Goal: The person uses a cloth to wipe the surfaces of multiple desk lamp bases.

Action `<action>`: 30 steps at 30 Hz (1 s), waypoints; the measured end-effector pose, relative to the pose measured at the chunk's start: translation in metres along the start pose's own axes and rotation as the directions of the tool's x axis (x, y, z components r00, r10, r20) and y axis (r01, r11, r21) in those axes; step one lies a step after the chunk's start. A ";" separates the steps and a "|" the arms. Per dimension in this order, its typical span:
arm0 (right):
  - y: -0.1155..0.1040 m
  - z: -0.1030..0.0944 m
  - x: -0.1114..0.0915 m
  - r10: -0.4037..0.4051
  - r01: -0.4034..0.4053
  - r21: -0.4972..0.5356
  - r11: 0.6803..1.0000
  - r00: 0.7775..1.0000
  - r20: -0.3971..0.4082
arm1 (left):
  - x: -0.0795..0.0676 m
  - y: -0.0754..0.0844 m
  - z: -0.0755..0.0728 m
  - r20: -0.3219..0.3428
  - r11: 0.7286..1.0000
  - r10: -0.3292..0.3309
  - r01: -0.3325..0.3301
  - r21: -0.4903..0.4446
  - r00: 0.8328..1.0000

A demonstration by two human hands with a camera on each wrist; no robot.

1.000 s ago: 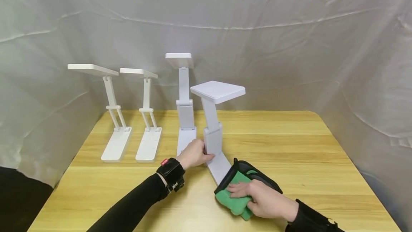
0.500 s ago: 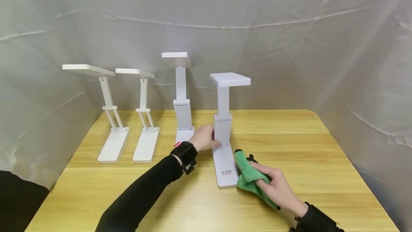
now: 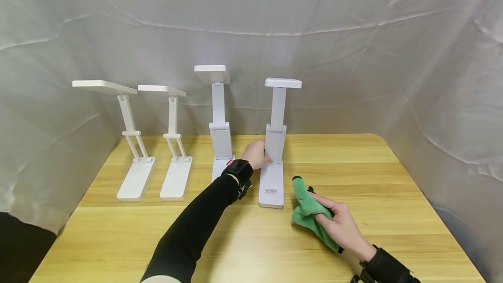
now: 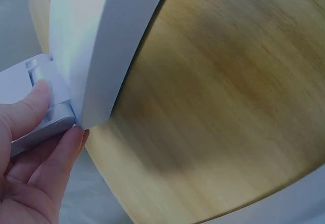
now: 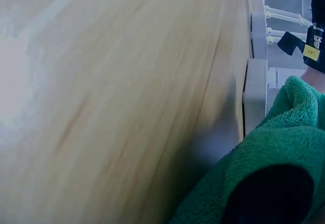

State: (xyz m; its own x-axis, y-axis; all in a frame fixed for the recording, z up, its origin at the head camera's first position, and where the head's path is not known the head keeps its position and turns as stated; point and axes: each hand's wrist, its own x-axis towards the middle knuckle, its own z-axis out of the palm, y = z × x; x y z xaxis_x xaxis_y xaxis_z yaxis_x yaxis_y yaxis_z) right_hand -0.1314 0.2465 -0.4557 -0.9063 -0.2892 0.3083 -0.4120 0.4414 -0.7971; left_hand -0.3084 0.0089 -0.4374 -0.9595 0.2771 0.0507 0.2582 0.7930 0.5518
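Observation:
A white folding desk lamp [image 3: 276, 143] stands upright right of centre, its flat head level at the top and small print on its base. My left hand [image 3: 255, 154] grips its lower stem just above the base, thumb on the near face. In the left wrist view the thumb and fingers [image 4: 53, 165] pinch the lamp around its hinge [image 4: 51, 87]. To the right and nearer, my right hand [image 3: 342, 224] holds a bunched green cloth [image 3: 308, 204] with black edging, apart from the lamp. The right wrist view shows the fluffy cloth [image 5: 284, 148] covering most of that hand.
Left of the held lamp stands another white lamp [image 3: 221, 139], its base partly behind my left arm. Two thinner-stemmed white lamps [image 3: 135, 178] [image 3: 176, 178] stand further left. A grey sheet [image 3: 338, 64] hangs behind the wooden table [image 3: 353, 160].
The lamp in my left hand has turned to face forward and slid back, away from me. My right hand has drawn the cloth off the lamp's base, to the right.

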 end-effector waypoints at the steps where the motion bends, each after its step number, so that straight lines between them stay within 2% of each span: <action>1: 0.000 0.000 0.001 -0.001 0.001 0.000 1.000 1.000 0.000 | 0.000 0.000 0.000 -0.004 1.000 -0.004 0.004 -0.002 1.000; 4: 0.001 0.000 0.002 -0.007 0.007 -0.012 1.000 1.000 -0.003 | 0.000 -0.001 0.001 -0.020 1.000 0.000 0.000 0.002 1.000; 7: -0.001 -0.004 0.004 -0.032 0.032 -0.020 0.999 0.999 -0.004 | -0.006 0.000 -0.004 -0.027 1.000 0.011 -0.010 0.027 1.000; 10: -0.007 -0.010 0.005 -0.085 0.085 -0.062 0.994 0.996 0.005 | -0.023 0.004 -0.021 -0.029 0.994 0.038 -0.035 0.101 0.999; 13: -0.016 -0.016 0.007 -0.187 0.190 -0.119 0.975 0.982 0.033 | -0.046 0.008 -0.043 -0.043 0.985 0.096 -0.089 0.146 0.994; 15: -0.024 -0.017 0.011 -0.288 0.293 -0.160 0.943 0.956 0.056 | -0.062 0.006 -0.056 -0.062 0.979 0.148 -0.138 0.148 0.987; 17: -0.032 -0.015 0.014 -0.380 0.390 -0.186 0.902 0.921 0.088 | -0.078 0.000 -0.065 -0.081 0.972 0.203 -0.191 0.137 0.976; 22: -0.054 -0.001 0.020 -0.544 0.576 -0.197 0.793 0.816 0.196 | -0.112 -0.028 -0.077 -0.135 0.941 0.313 -0.288 0.177 0.940; 26: -0.065 0.014 0.017 -0.606 0.665 -0.189 0.723 0.741 0.291 | -0.136 -0.048 -0.083 -0.178 0.934 0.327 -0.288 0.211 0.928; 28: -0.066 0.022 0.013 -0.599 0.683 -0.205 0.701 0.721 0.349 | -0.145 -0.055 -0.086 -0.199 0.934 0.322 -0.275 0.229 0.926; 30: -0.064 0.029 0.008 -0.560 0.680 -0.221 0.699 0.713 0.422 | -0.153 -0.060 -0.087 -0.216 0.932 0.309 -0.251 0.260 0.926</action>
State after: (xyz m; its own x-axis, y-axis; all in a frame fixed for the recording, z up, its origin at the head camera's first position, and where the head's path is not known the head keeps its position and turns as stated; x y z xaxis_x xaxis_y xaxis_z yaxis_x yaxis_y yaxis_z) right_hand -0.1090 0.1913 -0.4169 -0.3757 -0.8119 0.4469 -0.9251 0.3001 -0.2326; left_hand -0.1866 -0.1286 -0.4062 -0.8330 0.3848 0.3974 0.5107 0.8112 0.2850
